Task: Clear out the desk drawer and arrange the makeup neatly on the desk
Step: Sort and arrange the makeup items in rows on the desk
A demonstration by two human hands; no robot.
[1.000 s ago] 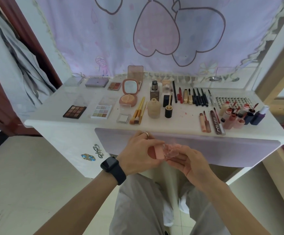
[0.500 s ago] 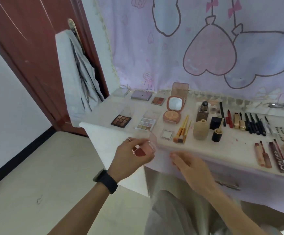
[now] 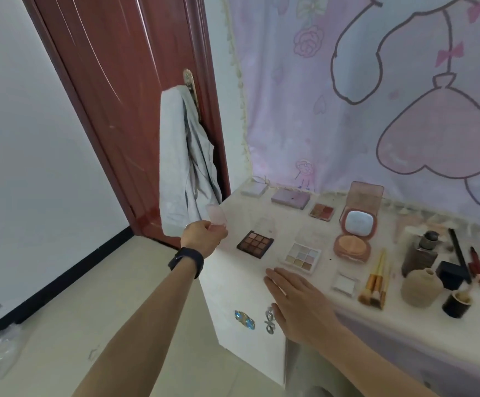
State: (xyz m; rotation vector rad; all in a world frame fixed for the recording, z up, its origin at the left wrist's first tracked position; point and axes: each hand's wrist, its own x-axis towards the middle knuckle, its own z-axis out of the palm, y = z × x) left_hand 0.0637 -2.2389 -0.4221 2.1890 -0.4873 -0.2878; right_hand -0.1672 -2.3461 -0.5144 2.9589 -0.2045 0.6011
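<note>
Pinching: left hand [image 3: 204, 236] holds a pink case [image 3: 217, 214] above the left edge of the desk [image 3: 248, 265].
Right hand [image 3: 299, 305]: flat, straight-fingered, over the front edge.

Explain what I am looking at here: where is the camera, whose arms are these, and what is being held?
No machine here: a person works with bare hands, and one wide camera worn on their head looks forward and down, so both arms reach in from below. The left hand, wearing a dark watch, pinches a small pale pink case at the left edge of the white desk. The right hand is open and flat near the front edge, holding nothing. On the desk lie a brown eyeshadow palette, a pale palette, an open compact with a mirror, brushes and a beige bottle.
</note>
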